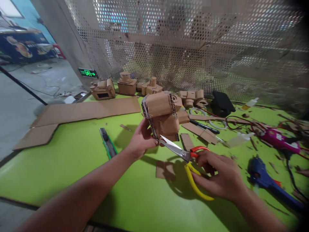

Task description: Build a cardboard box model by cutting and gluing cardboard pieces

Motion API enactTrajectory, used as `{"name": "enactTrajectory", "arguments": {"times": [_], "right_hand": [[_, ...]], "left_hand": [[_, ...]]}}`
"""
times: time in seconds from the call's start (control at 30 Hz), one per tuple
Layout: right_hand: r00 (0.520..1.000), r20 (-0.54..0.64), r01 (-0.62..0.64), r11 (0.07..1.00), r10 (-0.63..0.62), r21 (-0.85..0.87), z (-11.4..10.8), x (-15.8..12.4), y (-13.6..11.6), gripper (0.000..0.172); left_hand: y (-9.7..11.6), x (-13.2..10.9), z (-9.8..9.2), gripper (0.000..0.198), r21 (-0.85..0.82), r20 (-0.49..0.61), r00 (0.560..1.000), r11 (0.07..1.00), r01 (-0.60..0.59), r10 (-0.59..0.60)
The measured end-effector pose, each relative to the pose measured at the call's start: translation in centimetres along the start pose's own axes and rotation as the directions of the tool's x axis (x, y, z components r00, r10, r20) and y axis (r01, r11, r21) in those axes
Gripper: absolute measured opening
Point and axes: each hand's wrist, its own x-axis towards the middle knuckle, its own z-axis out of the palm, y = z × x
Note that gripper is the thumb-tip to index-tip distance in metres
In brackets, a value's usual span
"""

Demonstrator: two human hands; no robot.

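Note:
My left hand (143,139) grips a brown cardboard model (161,112) from its left and lower side, holding it above the green table. The model looks like a camera built from glued pieces, with corrugated edges showing. In my right hand (220,174) is a pair of scissors (184,155) with one red and one yellow handle. Its blades stand partly apart, their tips at the model's lower edge beside my left thumb. Whether the blades touch the cardboard I cannot tell. Below lies a small cardboard piece (164,169) in shadow.
A green utility knife (107,143) lies left of my left hand. Several cardboard models (127,84) line the back by a perforated metal screen (154,42). To the right are a blue glue gun (265,177), a purple tool (280,140), cables and scraps. A long cardboard sheet (96,111) covers the back left.

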Motion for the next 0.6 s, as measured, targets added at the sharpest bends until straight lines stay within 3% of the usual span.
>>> {"name": "enactTrajectory", "arguments": {"times": [0.17,0.6], "right_hand": [[0.999,0.017,0.036,0.996,-0.035,-0.078,-0.4,-0.1,-0.1,0.027],[0.999,0.041,0.035,0.999,-0.036,0.019,-0.5,0.2,-0.2,0.031]], "left_hand": [[0.0,0.0,-0.1,0.075,-0.015,-0.012,1.0,1.0,-0.005,0.005],[1.2,-0.2,0.7,0.074,-0.008,-0.01,0.999,0.999,0.049,-0.049]]}}
